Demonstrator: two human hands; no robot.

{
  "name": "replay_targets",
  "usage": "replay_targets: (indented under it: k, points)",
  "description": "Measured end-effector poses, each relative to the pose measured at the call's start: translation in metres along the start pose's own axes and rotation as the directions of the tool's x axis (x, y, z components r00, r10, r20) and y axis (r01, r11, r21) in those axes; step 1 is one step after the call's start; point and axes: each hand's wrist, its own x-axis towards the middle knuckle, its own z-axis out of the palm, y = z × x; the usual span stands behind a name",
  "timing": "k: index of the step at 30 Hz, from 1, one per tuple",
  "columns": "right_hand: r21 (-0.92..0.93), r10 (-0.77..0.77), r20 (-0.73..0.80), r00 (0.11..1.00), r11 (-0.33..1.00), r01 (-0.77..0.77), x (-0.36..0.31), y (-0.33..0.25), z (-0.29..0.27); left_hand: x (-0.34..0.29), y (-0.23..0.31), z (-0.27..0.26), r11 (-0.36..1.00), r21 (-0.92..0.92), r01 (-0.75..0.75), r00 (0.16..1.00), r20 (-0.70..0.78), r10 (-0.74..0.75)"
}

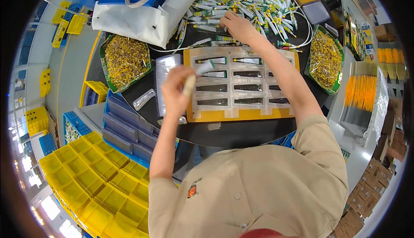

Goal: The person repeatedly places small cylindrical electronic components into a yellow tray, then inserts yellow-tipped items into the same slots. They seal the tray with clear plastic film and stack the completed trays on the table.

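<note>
My left hand [176, 90], slightly smeared by motion, is closed on a small glue-type tube [205, 67] with a pale body. A cream finger cover [189, 85] sits on one of its digits. The tube is tilted over the left side of a clear slotted tray [230, 92] on a yellow board [241, 116]. A few upper slots hold tubes [247, 61]; lower ones show dark bottoms. Farther off, my right hand [239, 27] has its fingers bent down into a heap of white, green and yellow tubes [233, 3]; what they grip is hidden. My right forearm covers the tray's right column.
Bins of small yellow-capped pieces [126, 59] [325, 59] flank the tray. A stack of clear plastic pieces [166, 72] stands left of it. White cable [309, 24] loops round the heap. Yellow crates [92, 177] and blue-grey trays [129, 123] are at lower left.
</note>
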Motion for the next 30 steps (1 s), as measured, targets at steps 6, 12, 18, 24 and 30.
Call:
replay_targets:
  k: [6,12,18,24,30]
  points:
    - [0.718,0.140,-0.215,0.967,0.693,0.060,-0.096,-0.072,-0.020,-0.061,0.022,-0.003,0.999,-0.018,0.039,0.954,0.300,-0.032]
    - [0.506,-0.074,-0.203,0.976,0.846,0.169,-0.120,-0.103,-0.004,-0.059,0.004,0.008,0.921,0.233,-0.312,0.883,0.428,0.191]
    - [0.240,0.140,-0.264,0.954,0.968,-0.076,-0.041,-0.028,0.014,-0.050,0.015,0.010,0.908,0.308,-0.285,0.894,0.426,0.137]
    - [0.211,0.123,-0.064,0.990,0.971,-0.107,-0.024,-0.007,0.001,-0.012,0.019,0.063,0.822,0.509,-0.255,0.929,0.365,0.063]
    - [0.447,0.048,-0.276,0.960,0.890,0.084,-0.140,-0.006,-0.053,-0.002,-0.003,0.082,0.706,0.623,-0.337,0.811,0.573,-0.118]
